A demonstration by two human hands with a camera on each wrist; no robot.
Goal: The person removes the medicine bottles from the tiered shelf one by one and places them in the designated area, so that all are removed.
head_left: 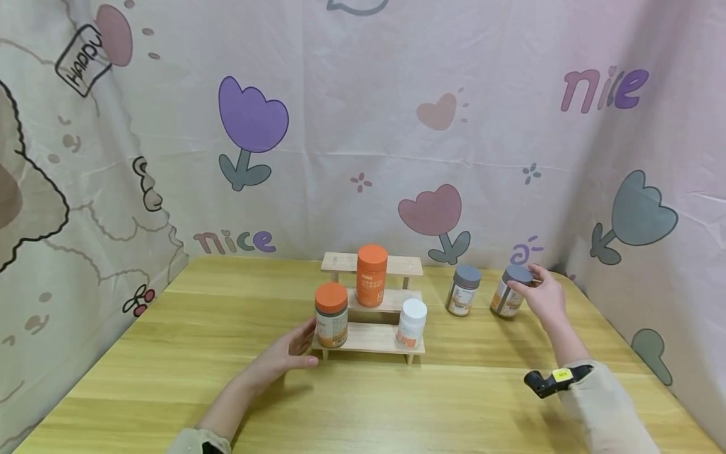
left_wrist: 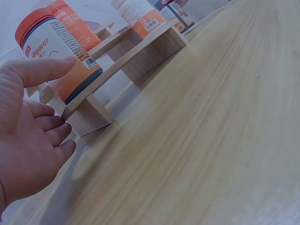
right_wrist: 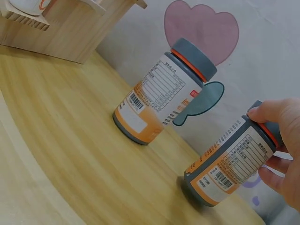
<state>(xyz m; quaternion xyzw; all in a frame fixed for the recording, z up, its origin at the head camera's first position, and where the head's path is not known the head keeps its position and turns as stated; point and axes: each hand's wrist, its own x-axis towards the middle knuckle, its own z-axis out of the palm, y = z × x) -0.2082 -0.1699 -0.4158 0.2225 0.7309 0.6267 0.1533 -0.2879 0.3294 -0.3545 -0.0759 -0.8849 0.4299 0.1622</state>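
Note:
My right hand [head_left: 546, 296] pinches the grey lid of a supplement bottle [right_wrist: 229, 164] between thumb and fingers, at the right of the table. Left of it stands a second grey-lidded bottle [head_left: 463, 290]. My left hand [head_left: 283, 350] is beside an orange-lidded jar [head_left: 331, 315], which stands at the left end of the bottom step of a wooden shelf [head_left: 368, 340]. In the left wrist view its thumb is extended across the jar's front and its fingers are loosely bent near the shelf's end. Nothing is gripped in it.
An orange bottle [head_left: 371, 277] stands on the middle step of the shelf, and a small white bottle [head_left: 411, 323] on the bottom step at right. The wooden table [head_left: 431, 410] meets a printed cloth backdrop [head_left: 351, 126] at the back and sides.

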